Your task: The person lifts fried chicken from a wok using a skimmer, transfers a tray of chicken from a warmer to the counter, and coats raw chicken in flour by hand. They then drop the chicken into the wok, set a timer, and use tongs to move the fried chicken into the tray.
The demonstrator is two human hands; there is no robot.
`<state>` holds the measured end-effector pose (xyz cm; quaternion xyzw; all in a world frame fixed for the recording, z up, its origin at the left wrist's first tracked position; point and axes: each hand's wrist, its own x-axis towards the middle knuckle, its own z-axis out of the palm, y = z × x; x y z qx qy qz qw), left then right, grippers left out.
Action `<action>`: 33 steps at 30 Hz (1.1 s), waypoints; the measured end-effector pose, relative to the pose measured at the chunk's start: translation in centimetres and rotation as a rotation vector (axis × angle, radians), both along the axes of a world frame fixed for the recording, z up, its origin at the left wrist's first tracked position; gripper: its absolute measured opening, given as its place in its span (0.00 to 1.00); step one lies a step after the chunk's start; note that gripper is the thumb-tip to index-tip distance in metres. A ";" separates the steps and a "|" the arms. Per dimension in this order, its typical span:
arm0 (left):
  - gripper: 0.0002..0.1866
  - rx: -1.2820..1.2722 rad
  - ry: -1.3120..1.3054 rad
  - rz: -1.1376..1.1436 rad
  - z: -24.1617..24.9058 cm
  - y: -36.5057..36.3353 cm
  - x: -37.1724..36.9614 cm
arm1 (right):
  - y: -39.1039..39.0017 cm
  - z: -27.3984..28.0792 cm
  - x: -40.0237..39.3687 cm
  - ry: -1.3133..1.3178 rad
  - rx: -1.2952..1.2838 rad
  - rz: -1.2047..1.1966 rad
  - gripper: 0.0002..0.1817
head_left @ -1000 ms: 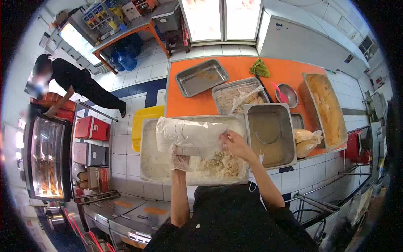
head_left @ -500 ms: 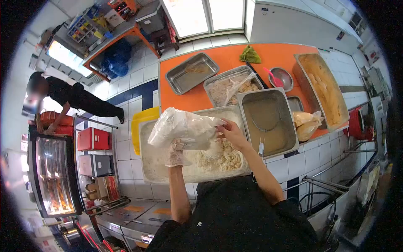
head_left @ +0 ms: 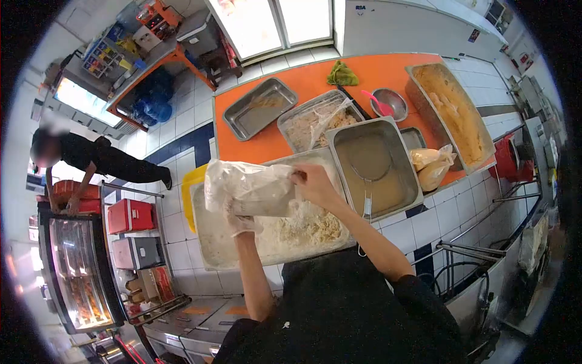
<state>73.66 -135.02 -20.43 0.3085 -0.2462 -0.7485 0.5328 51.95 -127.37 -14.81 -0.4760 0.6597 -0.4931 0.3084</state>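
A clear plastic bag with white contents (head_left: 245,185) lies sideways in the air over a metal tray (head_left: 205,242) of white flour-like powder. My left hand (head_left: 238,219), in a clear plastic glove, supports the bag from below at its left part, its fingers curled against it and partly hidden. At the bag's right end, the bare fingers of my right hand (head_left: 314,185) pinch the plastic. White powder shows just below that end. Beneath the bag, pale lumpy, powder-coated pieces (head_left: 315,229) are heaped at the right of the tray.
Right of the tray stands a deep metal pan of cloudy liquid (head_left: 376,151) with a wire strainer. Behind are a container of pale pieces (head_left: 297,130), a shallow pan (head_left: 260,109), a bowl (head_left: 397,103) and an orange-powder bin (head_left: 454,109). Another person (head_left: 91,151) stands at left.
My right hand has moved down and left along the bag's end, and the bag sits more level. White powder now shows below its right end. The whole view has shifted slightly.
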 end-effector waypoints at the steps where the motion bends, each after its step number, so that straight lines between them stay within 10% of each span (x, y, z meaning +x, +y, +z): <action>1: 0.30 -0.004 0.003 0.008 -0.8 -0.3 0.1 | -1.0 0.5 0.3 0.003 -0.004 0.008 0.07; 9: 0.35 0.330 -0.067 -0.005 -2.8 2.1 -0.7 | -9.6 1.8 4.0 0.446 -0.019 0.290 0.06; 16: 0.30 0.666 -0.104 -0.279 -9.1 5.6 0.1 | -9.5 4.7 4.9 0.317 -0.022 0.198 0.09; 18: 0.25 0.371 0.108 -0.678 -16.7 4.6 2.3 | -7.8 8.4 3.5 0.334 0.082 0.224 0.08; 20: 0.28 -0.338 -1.265 -0.579 -10.0 6.3 0.0 | -6.8 9.2 1.5 0.333 0.003 0.180 0.08; 21: 0.28 -0.341 -1.265 -0.592 -8.1 6.3 -1.0 | -6.3 9.7 0.4 0.335 -0.079 0.137 0.08; 23: 0.37 -1.125 -1.740 -0.682 -6.0 6.0 -3.5 | -5.1 12.2 -2.3 0.356 -0.113 0.106 0.08; 30: 0.39 -1.298 -1.833 -1.041 -10.1 2.2 -9.4 | 0.9 18.9 -13.3 0.362 -0.063 -0.110 0.11; 33: 0.32 -1.433 -1.858 -0.771 -13.9 0.3 -8.9 | 2.2 18.7 -18.5 0.378 -0.083 -0.188 0.11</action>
